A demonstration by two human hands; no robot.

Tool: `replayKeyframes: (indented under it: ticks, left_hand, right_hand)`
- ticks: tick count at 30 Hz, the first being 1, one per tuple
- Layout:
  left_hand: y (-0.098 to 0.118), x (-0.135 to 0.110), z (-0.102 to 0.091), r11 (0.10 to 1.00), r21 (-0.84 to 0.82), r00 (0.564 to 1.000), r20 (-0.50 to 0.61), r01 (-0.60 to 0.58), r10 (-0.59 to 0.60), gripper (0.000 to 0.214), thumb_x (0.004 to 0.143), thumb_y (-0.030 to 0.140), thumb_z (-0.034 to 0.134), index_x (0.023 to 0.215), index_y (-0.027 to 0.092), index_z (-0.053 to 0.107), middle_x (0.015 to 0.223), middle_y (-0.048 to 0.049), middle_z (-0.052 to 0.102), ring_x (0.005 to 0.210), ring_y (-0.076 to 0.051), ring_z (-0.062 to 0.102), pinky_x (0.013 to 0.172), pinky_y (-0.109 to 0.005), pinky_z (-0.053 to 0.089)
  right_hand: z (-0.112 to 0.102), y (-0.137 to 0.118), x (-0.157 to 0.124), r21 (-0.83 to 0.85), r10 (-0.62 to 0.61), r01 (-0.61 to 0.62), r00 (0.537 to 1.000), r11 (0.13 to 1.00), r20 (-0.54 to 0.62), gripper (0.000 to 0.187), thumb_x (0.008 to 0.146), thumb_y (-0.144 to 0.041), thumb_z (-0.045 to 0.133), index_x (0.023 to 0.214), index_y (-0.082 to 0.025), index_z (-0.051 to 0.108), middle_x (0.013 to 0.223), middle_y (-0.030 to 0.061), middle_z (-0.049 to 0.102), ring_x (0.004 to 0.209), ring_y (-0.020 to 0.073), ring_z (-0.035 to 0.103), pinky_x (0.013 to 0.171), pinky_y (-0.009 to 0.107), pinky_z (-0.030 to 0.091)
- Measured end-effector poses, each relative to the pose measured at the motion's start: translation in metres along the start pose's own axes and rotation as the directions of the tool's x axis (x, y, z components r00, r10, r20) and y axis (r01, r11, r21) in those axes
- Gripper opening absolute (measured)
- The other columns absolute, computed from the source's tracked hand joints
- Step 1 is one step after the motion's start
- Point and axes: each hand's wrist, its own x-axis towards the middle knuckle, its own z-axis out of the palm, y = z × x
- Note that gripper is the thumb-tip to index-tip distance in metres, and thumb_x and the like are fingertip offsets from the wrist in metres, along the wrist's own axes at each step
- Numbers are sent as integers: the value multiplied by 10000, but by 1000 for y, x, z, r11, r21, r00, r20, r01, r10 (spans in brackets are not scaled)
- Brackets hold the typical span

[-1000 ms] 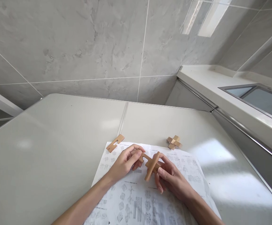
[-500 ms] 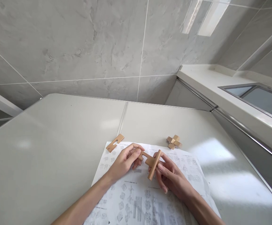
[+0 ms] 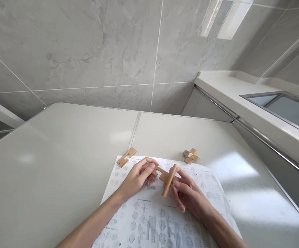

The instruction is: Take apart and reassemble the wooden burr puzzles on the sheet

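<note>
Two flat wooden puzzle pieces (image 3: 165, 177) cross each other just above a printed instruction sheet (image 3: 149, 217). My left hand (image 3: 137, 177) pinches the left end of the level piece between thumb and fingers. My right hand (image 3: 188, 194) grips the slanted piece that slots across it, fingers closed on its right side. A third loose notched wooden piece (image 3: 127, 157) lies at the sheet's far left corner. A small assembled wooden cross (image 3: 191, 156) rests on the table beyond the sheet's far edge.
The grey table (image 3: 61, 165) has a seam down its middle and meets a grey tiled wall (image 3: 100, 51) at the back. To the right runs a counter (image 3: 242, 103) with a recessed sink.
My right hand turned the slanted piece more upright and shifted it slightly up. The left hand hardly moved.
</note>
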Motion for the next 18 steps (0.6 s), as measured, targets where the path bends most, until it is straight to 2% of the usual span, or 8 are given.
replayKeyframes:
  ticks: [5, 11, 18]
  left_hand:
    - [-1, 0, -1, 1000, -2, 1000, 10, 5, -5, 390, 1026, 577, 642, 1103, 195, 635, 706, 39, 523, 627, -125, 486, 619, -274, 384]
    - [-1, 0, -1, 1000, -1, 1000, 15, 14, -14, 397, 1025, 583, 641, 1110, 195, 637, 717, 29, 530, 639, -131, 496, 615, -273, 386]
    - [-1, 1, 0, 1000, 1, 1000, 13, 7, -7, 410, 1022, 593, 641, 1104, 191, 639, 707, 28, 528, 640, -134, 504, 618, -275, 390]
  right_hand:
    - [0, 0, 0, 20, -2, 1, 1000, 1000, 7, 342, 1021, -468, 701, 1201, -219, 549, 582, -72, 624, 337, 69, 386, 422, 229, 245]
    - [2, -2, -1, 8, -19, 19, 1000, 1000, -1, 316, 1015, -488, 705, 1122, -226, 566, 550, -102, 545, 323, 48, 282, 416, 232, 187]
    - [3, -1, 1, -21, -46, 46, 998, 999, -33, 364, 987, -527, 727, 1138, -235, 572, 491, -124, 480, 313, 55, 269, 406, 232, 174]
